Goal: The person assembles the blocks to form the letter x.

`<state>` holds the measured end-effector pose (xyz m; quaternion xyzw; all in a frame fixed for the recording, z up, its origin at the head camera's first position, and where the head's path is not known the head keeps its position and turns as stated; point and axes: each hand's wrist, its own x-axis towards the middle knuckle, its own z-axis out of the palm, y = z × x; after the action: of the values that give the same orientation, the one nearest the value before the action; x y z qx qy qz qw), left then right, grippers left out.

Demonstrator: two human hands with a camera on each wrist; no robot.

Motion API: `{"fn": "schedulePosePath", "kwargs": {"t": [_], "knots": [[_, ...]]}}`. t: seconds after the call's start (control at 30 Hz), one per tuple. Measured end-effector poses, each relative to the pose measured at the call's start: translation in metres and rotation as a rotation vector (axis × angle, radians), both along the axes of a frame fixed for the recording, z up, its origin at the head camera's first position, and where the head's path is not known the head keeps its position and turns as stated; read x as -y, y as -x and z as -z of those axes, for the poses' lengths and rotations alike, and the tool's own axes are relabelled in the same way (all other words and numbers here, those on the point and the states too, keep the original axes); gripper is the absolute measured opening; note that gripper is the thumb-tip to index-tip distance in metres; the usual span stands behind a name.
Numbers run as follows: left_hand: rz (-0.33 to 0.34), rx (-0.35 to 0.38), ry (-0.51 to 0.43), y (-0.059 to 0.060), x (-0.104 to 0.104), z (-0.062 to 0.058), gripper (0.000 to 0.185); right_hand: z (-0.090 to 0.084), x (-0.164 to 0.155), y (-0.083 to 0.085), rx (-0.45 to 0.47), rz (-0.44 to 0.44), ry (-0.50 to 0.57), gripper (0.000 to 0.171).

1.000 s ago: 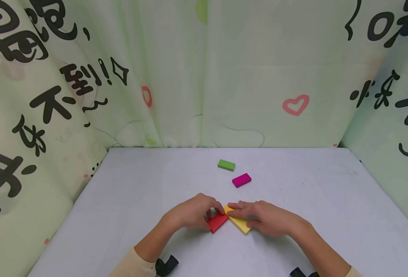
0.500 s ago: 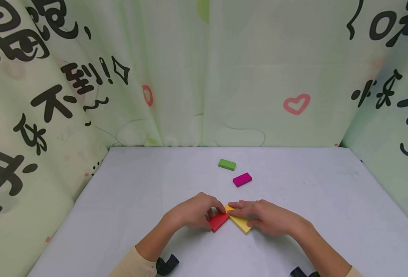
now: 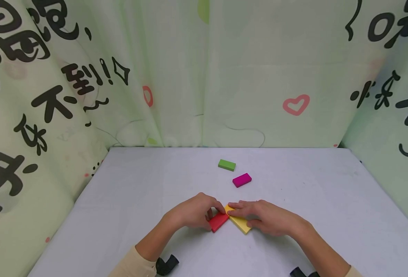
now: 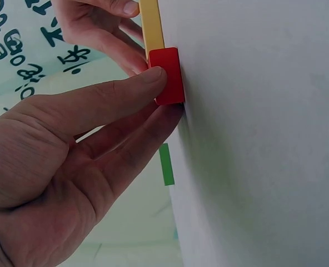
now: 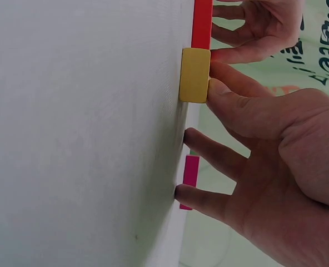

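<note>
A red block (image 3: pixel 218 222) and a yellow block (image 3: pixel 240 223) lie flat on the white table (image 3: pixel 138 192), their far corners touching in a V. My left hand (image 3: pixel 198 214) pinches the red block (image 4: pixel 167 75) between the thumb and the fingers behind it. On the other side, my right hand (image 3: pixel 267 217) holds the yellow block (image 5: pixel 194 75): the index finger lies along its top and the thumb sits at its near edge. The other right fingers (image 5: pixel 200 144) touch the table.
A green block (image 3: pixel 226 165) and a magenta block (image 3: pixel 242 179) lie farther back on the table. Printed green curtains (image 3: pixel 204 77) wall in the back and both sides. Black wrist straps (image 3: pixel 165 264) show at the bottom edge.
</note>
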<state>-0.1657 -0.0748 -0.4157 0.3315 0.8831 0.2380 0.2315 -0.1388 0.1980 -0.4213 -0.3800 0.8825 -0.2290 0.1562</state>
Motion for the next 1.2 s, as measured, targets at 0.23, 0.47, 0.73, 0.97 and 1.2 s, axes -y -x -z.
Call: {"fn": "schedulePosePath", "kwargs": {"t": [0.23, 0.47, 0.73, 0.97, 1.2], "knots": [[-0.003, 0.012, -0.009, 0.0005, 0.0004, 0.0005, 0.046, 0.0006, 0.0012, 0.0, 0.016, 0.018, -0.017, 0.058], [0.003, 0.023, -0.019, 0.0007, 0.0016, 0.0003, 0.047, -0.0017, 0.0027, -0.0003, 0.038, 0.039, -0.016, 0.058], [0.017, 0.036, -0.019, 0.0014, 0.0026, -0.0023, 0.045, -0.0024, 0.0029, -0.0007, 0.028, 0.045, -0.025, 0.058], [0.012, 0.024, -0.018, 0.0037, 0.0041, -0.0016, 0.036, -0.0027, 0.0022, -0.0005, -0.003, 0.024, -0.016, 0.055], [0.005, -0.071, 0.024, 0.0058, 0.0038, -0.0026, 0.031, -0.0062, -0.0002, 0.0039, -0.036, 0.058, 0.015, 0.047]]}}
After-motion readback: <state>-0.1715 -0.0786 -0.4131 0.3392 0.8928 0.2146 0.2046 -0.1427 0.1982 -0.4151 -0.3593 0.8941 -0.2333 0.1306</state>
